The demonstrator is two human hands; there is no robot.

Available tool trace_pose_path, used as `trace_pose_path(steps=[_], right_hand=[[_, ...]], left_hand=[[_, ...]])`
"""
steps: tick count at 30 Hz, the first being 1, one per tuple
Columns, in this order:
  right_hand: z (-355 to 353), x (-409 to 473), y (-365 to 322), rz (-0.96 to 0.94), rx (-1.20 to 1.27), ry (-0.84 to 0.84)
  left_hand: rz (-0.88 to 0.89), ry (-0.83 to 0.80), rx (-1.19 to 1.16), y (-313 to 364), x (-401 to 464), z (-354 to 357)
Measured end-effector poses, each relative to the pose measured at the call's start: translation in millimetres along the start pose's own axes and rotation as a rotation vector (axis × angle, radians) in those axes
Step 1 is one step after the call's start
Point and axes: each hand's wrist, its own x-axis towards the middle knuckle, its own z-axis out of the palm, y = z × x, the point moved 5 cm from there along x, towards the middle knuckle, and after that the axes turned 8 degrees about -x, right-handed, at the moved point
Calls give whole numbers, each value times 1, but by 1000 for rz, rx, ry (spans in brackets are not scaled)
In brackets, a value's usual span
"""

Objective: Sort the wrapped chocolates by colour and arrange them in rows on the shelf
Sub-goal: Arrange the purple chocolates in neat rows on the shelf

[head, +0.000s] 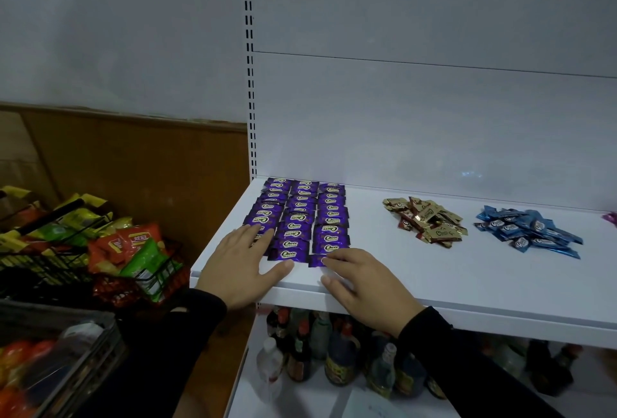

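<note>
A: Where do the chocolates sit?

B: On the white shelf (434,284). The purple chocolates (300,217) lie at its left end in 3 columns running from the back panel toward the front edge, wrappers overlapping. A gold and brown pile (425,220) lies loose near the middle, and a blue pile (531,232) lies further right, apart from it. A scrap of pink wrapper (611,218) shows at the frame's right edge.

A: And the hands?

B: The left hand (242,264) lies flat, fingers straight and spread, its fingertips resting on the front wrappers of the left column, thumb beside the front of the middle column. It grasps nothing. The right hand (364,280) is also flat and released, palm down on the shelf, with a fingertip touching the front purple piece (317,260) of the right column. Both wrists are in black sleeves.

A: Anything around the shelf?

B: Left of it, a dark wire basket (66,270) holds snack packets (133,250) in orange, green and yellow. On the lower shelf stand bottles (337,351).
</note>
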Motion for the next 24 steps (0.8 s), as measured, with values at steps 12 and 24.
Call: trace_pose_path(steps=[12, 24], right_hand=[[-1, -1, 0, 24, 4, -15], [0, 0, 0, 43, -19, -24]], left_hand=[[11, 9, 30, -2, 2, 3], [-1, 5, 17, -1, 2, 1]])
